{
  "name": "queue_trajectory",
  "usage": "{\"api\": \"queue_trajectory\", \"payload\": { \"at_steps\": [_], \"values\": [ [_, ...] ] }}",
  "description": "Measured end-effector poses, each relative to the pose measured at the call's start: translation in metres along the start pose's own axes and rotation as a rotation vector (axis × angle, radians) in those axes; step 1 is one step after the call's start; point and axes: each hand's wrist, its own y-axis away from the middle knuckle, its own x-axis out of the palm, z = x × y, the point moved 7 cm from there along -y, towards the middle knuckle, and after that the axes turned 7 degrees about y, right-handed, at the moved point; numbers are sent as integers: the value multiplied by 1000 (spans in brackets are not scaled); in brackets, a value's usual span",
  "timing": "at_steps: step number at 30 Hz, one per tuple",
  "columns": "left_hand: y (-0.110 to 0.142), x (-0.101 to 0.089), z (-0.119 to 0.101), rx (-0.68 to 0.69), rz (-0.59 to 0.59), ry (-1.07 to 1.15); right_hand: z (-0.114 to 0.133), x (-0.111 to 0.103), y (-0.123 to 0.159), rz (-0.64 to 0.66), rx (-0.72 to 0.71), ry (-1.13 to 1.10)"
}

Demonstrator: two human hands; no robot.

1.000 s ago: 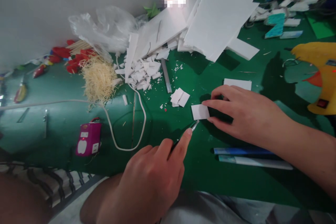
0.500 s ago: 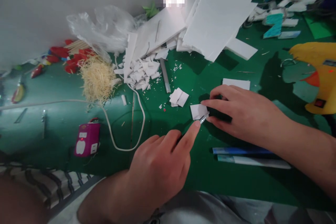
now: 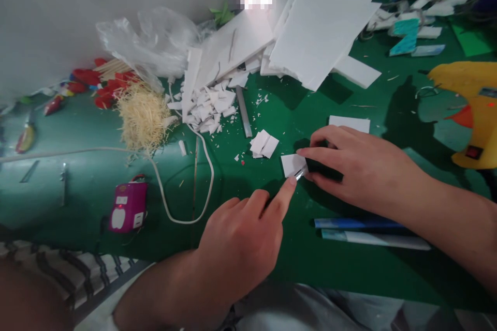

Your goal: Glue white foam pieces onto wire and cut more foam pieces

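On the green mat lies a small white foam square (image 3: 291, 162). The fingertips of my right hand (image 3: 361, 168) press it down along its right edge. My left hand (image 3: 236, 248) is closed round a thin craft knife (image 3: 300, 174), index finger stretched along its back. The blade tip touches the square's near right corner, just beside my right fingertips. Most of the knife handle is hidden under my left hand.
Small cut foam pieces (image 3: 264, 144) lie left of the square, a white rectangle (image 3: 349, 123) behind my right hand. Foam scraps (image 3: 209, 106), large foam sheets (image 3: 322, 26), straw (image 3: 142, 116), a pink device (image 3: 128, 212) with white cable (image 3: 186, 217), blue strips (image 3: 361, 223) and a yellow glue gun (image 3: 473, 114) surround the work.
My left hand has pushed the knife forward and right, bringing the blade from below the square onto its near corner. My right hand has stayed on the square.
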Motion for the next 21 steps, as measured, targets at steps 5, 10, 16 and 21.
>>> {"api": "queue_trajectory", "payload": {
  "at_steps": [5,10,16,21],
  "values": [
    [-1,0,2,1,7,-22,0,0,0,8,3,-4],
    [-4,-2,-1,2,9,-55,0,0,0,8,4,-3],
    [-7,-5,-6,8,23,-81,0,0,0,7,11,1],
    [-8,-4,-8,-16,59,-82,-1,-1,1,18,21,-7]
  ]
}}
